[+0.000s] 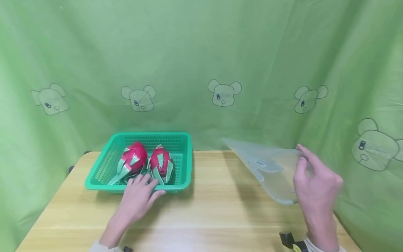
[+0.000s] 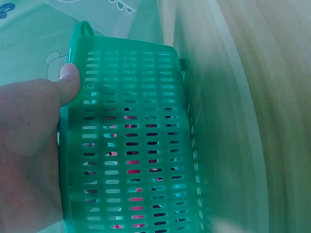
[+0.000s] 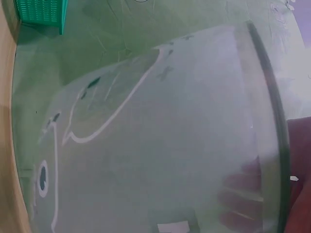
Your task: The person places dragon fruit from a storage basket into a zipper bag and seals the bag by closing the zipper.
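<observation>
In the head view, a green plastic basket (image 1: 186,157) stands at the back left of the table. Two red dragon fruits, one on the left (image 1: 137,155) and one on the right (image 1: 161,161), lie inside it. My left hand (image 1: 138,196) holds the basket's front rim, fingers over the edge near the fruits; its thumb (image 2: 69,80) lies against the rim in the left wrist view. My right hand (image 1: 318,185) pinches a frosted see-through plastic bag (image 1: 267,164) by its edge, above the table. A dark strip (image 3: 272,97) runs along that edge. Some right fingers show blurred through the plastic.
The wooden table (image 1: 214,210) reaches back to a green curtain (image 1: 182,52) printed with bear heads, which also hangs along both sides. A black wrist device (image 1: 288,241) sits near the right sleeve.
</observation>
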Tool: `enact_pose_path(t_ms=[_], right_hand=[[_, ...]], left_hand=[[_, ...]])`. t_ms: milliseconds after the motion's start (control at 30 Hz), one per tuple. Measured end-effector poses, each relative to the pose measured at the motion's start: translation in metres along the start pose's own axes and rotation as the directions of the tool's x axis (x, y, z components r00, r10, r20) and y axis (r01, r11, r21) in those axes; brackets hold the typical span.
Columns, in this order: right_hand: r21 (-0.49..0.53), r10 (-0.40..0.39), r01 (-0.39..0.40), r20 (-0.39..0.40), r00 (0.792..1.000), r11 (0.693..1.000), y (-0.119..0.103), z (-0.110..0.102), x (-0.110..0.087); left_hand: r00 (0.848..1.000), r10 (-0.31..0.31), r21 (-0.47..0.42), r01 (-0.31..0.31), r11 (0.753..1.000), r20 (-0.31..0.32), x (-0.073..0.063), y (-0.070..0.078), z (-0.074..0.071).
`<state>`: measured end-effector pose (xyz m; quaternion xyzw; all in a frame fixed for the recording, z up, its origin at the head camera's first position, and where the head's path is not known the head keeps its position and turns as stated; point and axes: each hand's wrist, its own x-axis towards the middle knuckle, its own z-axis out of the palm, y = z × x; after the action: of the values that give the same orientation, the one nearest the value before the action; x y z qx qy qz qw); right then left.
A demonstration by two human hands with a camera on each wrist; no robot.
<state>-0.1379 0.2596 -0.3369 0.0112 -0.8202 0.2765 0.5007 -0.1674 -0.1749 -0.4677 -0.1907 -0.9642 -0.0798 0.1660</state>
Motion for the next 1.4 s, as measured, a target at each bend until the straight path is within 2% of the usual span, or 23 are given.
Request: enact_pose_path(t_ms=[167,333,667,833,967,1067,1133,1167,1267,1367,1400], right_hand=[[0.008,0.014,-0.014,-0.039,0.999,1.000,-0.001,-0.003,-0.001],[0.028,0.000,0.003,-0.090,0.996,1.000,-0.001,-0.001,0.001],[0.032,-0.007,0.009,-0.067,0.998,0.999,0.022,0.014,-0.005],[0.031,-0.025,0.026,-0.030,0.999,0.999,0.025,0.019,-0.010],[0.027,-0.033,0.033,0.020,0.999,0.999,0.023,0.026,-0.014],[0.046,-0.048,0.047,0.031,0.998,0.998,0.021,0.031,-0.016],[0.062,-0.055,0.053,0.024,0.998,0.997,0.020,0.034,-0.016],[0.061,-0.063,0.062,0.024,0.998,0.996,0.019,0.036,-0.016],[0.069,-0.067,0.065,0.017,0.998,0.996,0.018,0.040,-0.017],[0.070,-0.060,0.060,-0.004,0.998,0.996,0.018,0.044,-0.020],[0.074,-0.053,0.054,-0.009,0.999,0.996,0.018,0.045,-0.021]], left_hand=[[1.000,-0.019,-0.008,0.019,1.000,0.021,0.001,0.002,-0.001],[1.000,-0.026,-0.069,0.026,0.997,0.009,0.002,0.003,-0.005],[1.000,-0.012,-0.153,0.007,0.988,-0.029,-0.006,0.002,-0.015],[0.991,0.036,-0.194,-0.060,0.979,-0.125,-0.004,0.007,-0.027],[0.970,0.087,-0.238,-0.142,0.961,-0.229,-0.004,0.016,-0.040],[0.961,0.112,-0.322,-0.192,0.927,-0.252,-0.006,0.032,-0.046],[0.961,0.127,-0.404,-0.220,0.888,-0.245,-0.004,0.047,-0.048],[0.967,0.123,-0.445,-0.213,0.870,-0.224,-0.002,0.056,-0.048],[0.985,0.102,-0.560,-0.163,0.812,-0.139,0.008,0.084,-0.043],[0.997,0.079,-0.688,-0.075,0.721,-0.025,0.022,0.114,-0.032],[0.997,0.072,-0.729,-0.040,0.683,0.012,0.027,0.124,-0.027]])
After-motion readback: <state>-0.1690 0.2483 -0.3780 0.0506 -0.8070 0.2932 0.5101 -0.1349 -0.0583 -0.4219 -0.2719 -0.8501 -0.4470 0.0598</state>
